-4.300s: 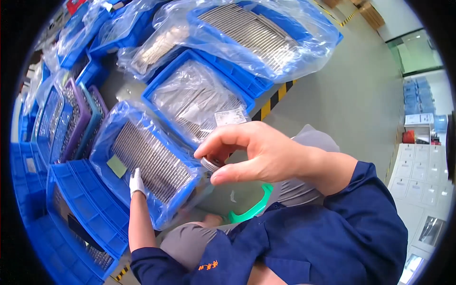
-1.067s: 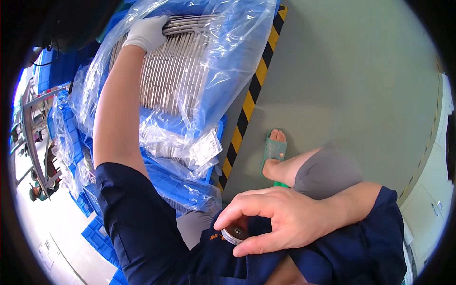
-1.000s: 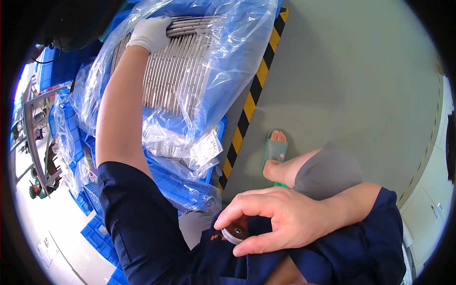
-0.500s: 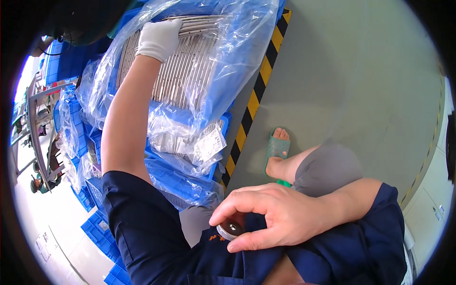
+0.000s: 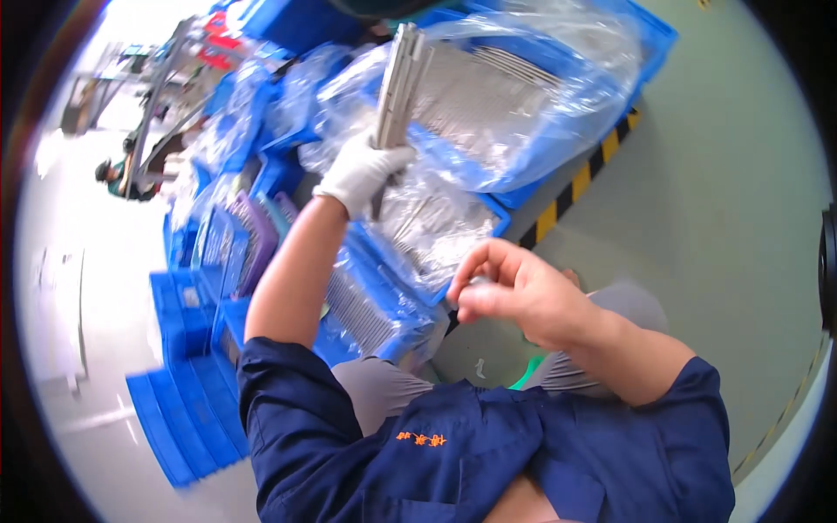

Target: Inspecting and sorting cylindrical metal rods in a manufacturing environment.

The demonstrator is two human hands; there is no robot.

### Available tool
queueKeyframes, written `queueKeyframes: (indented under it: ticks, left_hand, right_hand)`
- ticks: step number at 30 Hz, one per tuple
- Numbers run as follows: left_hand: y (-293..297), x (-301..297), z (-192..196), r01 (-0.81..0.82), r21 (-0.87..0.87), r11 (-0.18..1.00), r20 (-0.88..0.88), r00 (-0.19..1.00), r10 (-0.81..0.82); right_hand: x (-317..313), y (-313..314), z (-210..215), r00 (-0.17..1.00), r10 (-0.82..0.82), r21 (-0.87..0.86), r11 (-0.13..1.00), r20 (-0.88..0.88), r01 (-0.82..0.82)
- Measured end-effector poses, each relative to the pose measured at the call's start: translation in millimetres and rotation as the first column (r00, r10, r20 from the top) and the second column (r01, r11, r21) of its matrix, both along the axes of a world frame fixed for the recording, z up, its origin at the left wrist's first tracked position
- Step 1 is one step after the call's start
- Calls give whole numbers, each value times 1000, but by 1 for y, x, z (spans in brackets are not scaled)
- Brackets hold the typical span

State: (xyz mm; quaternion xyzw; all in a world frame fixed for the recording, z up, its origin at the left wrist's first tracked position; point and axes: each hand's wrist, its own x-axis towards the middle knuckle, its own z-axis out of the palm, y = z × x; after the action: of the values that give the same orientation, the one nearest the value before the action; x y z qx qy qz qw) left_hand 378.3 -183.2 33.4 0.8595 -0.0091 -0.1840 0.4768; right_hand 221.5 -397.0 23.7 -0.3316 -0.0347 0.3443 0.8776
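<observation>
Over the bins (image 5: 641,78), my left hand (image 5: 357,176) gripped rods (image 5: 399,87), a lift seemingly needing steadiness next, my right hand (image 5: 540,296) pinching a small piece (image 5: 479,281).

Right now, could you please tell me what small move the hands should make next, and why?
I would probably lower the left hand and its strips toward the near bin: they stick out well past its grip, rows of similar-looking pieces lie in that bin, and the right hand seems to be pinching something small.
</observation>
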Motion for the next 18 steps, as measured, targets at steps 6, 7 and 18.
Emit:
queueKeyframes:
  ticks: [6, 7, 18]
  left_hand:
    - [39, -149, 50, -221, -251, 943, -248, 956, 158]
    - [41, -175, 54, -285, -313, 906, -266, 942, 204]
    - [45, -430, -32, -619, -755, 216, -646, 759, -82]
  right_hand:
    - [13, 72, -1, 992, -98, -192, 975, 82, 112]
    - [16, 84, 1, 987, -48, -180, 981, 154, 76]
    - [-125, 174, -44, 761, 648, -108, 755, -22, -646]
